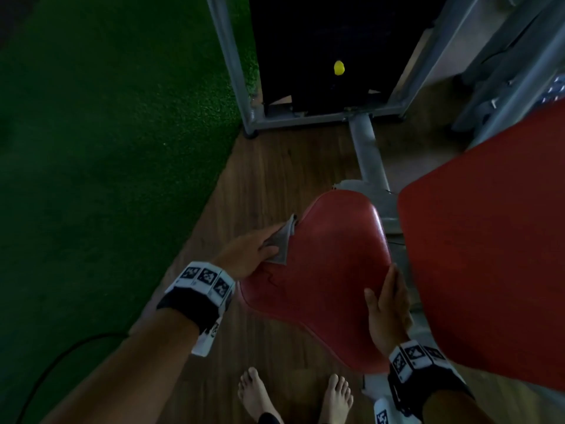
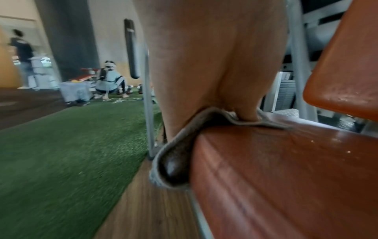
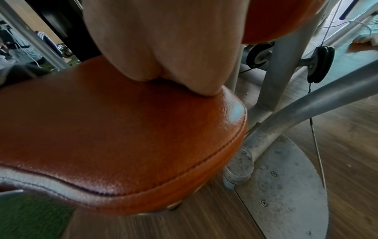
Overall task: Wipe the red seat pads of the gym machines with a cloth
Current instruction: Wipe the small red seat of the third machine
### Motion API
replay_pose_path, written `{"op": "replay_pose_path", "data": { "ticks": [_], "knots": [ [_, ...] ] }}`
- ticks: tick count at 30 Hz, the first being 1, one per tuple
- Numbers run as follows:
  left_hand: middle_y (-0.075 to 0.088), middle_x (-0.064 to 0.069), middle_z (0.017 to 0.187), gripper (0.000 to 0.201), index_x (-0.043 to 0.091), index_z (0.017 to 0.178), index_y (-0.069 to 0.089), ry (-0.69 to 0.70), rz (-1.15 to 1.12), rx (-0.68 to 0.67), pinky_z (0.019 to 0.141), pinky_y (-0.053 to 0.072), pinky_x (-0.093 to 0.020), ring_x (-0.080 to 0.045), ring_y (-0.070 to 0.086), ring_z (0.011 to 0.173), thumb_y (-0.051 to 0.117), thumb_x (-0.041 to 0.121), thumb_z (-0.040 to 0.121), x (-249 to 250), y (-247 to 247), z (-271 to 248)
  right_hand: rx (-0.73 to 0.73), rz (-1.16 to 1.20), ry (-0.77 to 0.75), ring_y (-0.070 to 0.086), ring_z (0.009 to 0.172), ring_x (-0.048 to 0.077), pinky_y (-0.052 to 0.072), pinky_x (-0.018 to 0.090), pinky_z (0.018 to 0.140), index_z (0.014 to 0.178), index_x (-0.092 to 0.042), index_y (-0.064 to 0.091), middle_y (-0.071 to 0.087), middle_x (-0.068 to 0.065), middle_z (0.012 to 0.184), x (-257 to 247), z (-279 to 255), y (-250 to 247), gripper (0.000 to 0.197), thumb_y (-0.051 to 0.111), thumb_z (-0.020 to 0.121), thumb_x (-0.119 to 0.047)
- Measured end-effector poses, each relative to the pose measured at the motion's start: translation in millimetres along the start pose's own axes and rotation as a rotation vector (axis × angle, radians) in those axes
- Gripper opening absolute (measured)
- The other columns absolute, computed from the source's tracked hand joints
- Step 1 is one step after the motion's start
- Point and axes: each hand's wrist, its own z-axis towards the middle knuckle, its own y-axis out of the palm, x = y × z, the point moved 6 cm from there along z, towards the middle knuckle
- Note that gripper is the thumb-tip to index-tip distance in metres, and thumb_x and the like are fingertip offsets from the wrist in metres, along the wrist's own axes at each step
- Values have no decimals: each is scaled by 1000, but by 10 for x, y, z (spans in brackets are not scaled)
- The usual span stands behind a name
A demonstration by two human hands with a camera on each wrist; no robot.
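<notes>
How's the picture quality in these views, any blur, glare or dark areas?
Head view: dim, turf almost black, glare streak along the seat pad. Left wrist view: turf and floor motion-blurred. Right wrist view: seat pad sharp, bluish glare at its corner.

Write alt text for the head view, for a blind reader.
Seen from above, a left hand holds a grey cloth against the left edge of a red seat pad while the right hand rests on its right edge. A second red pad sits to the right; wooden floor and green turf lie below.
</notes>
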Motion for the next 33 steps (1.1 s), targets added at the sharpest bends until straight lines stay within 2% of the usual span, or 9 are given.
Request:
{"op": "replay_pose_path", "data": {
  "ticks": [5, 13, 16, 18, 22, 24, 25, 28, 33],
  "knots": [
    [33, -3, 154, 60, 36, 151, 15, -10, 116, -36, 111, 32, -40, -19, 36, 137, 45, 37, 99, 128, 62, 198, -7, 12, -2, 6, 147, 23, 14, 53, 113, 152, -32, -11, -4, -3, 162, 3, 0, -1, 73, 38, 99, -41],
    [54, 9, 135, 44, 34, 142, 40, -92, -113, 56, 97, 40, -25, -9, 51, 121, 48, 32, 99, -140, -88, -276, 9, 24, -13, 10, 146, 28, 15, 55, 112, 153, -30, -8, -1, 1, 162, -7, 12, -11, 72, 38, 99, -40],
    [60, 7, 124, 36, 27, 133, 49, -183, -352, 194, 93, 50, -29, -4, 59, 109, 52, 30, 97, -276, -66, -558, 4, 32, -19, 11, 146, 30, 15, 56, 112, 152, -32, -9, -2, 0, 162, -18, 19, -5, 71, 36, 99, -46],
    [64, 6, 112, 30, 22, 125, 53, -239, -584, 327, 75, 54, -23, -2, 64, 93, 54, 28, 96, -286, 21, -791, -3, 32, -20, 10, 146, 29, 14, 57, 112, 152, -34, -10, -3, -3, 162, -12, 17, -3, 75, 29, 93, -58],
    [59, -8, 101, 11, 28, 98, 54, -320, -803, 596, 64, 52, -32, -23, 63, 86, 50, 38, 96, -326, 258, -1057, -4, 7, 8, 11, 146, 29, 15, 57, 111, 152, -34, -10, -3, -2, 162, 0, 12, -6, 72, 32, 97, -53],
    [49, -7, 103, 7, 32, 94, 47, -352, -727, 658, 71, 51, -37, -21, 57, 90, 49, 38, 97, -334, 349, -1014, 5, -1, 11, 12, 146, 31, 16, 56, 111, 153, -32, -8, -1, 0, 162, -8, 7, -17, 70, 36, 100, -43],
    [43, -2, 105, 7, 30, 100, 44, -362, -692, 680, 78, 50, -33, -11, 52, 93, 50, 34, 97, -318, 357, -979, 4, -6, 8, 13, 146, 31, 17, 56, 112, 153, -31, -8, -1, 1, 162, -15, 6, -24, 70, 37, 100, -41],
    [30, 7, 122, 40, 23, 136, 34, -316, -669, 624, 83, 36, -9, 11, 38, 100, 47, 28, 99, -234, 340, -849, -20, -12, 14, 12, 146, 31, 16, 57, 113, 153, -32, -10, -3, -1, 162, -24, 1, -27, 70, 36, 100, -42],
    [21, 14, 154, 61, 35, 151, 15, -232, -730, 543, 111, 30, -28, 1, 27, 136, 45, 42, 98, -264, 550, -954, -40, -2, 21, 9, 147, 31, 11, 57, 113, 152, -35, -12, -5, -4, 162, -38, -18, -22, 70, 34, 100, -44]
  ]
}}
